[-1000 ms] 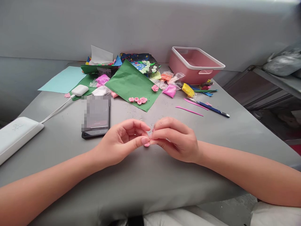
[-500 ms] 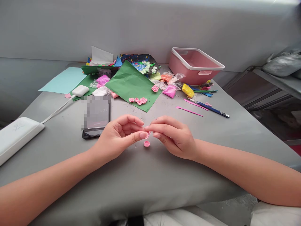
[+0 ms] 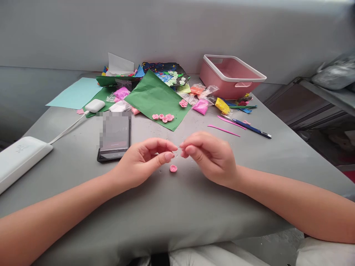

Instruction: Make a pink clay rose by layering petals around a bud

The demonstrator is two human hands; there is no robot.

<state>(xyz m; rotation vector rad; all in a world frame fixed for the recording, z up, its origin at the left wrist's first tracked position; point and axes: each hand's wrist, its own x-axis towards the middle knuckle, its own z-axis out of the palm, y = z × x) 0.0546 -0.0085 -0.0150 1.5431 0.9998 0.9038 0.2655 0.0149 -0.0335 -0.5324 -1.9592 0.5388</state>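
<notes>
My left hand [image 3: 148,157] is above the table with thumb and fingertips brought close together; any small piece between them is too hidden to make out. Facing it, my right hand [image 3: 212,157] has its fingers curled and the thumb pressed near the index finger, and what it pinches, if anything, does not show. A narrow gap separates the two sets of fingertips. Below that gap a small pink clay rose [image 3: 173,168] lies on the grey table [image 3: 177,210]. Farther back, several pink clay flowers [image 3: 165,118] sit on a green paper sheet [image 3: 151,98].
A phone [image 3: 115,135] lies left of my left hand, near a white power bank [image 3: 23,159] with a cable. Pink modelling tools [image 3: 224,130] and a dark blue cutter [image 3: 251,128] lie at right. Behind are clay packets [image 3: 200,106] and a pink basket [image 3: 226,79].
My hands have drawn slightly apart, the right one moving right and its fingers curling more. The pink clay strip seen between the fingertips no longer shows. The clay rose has stayed put.
</notes>
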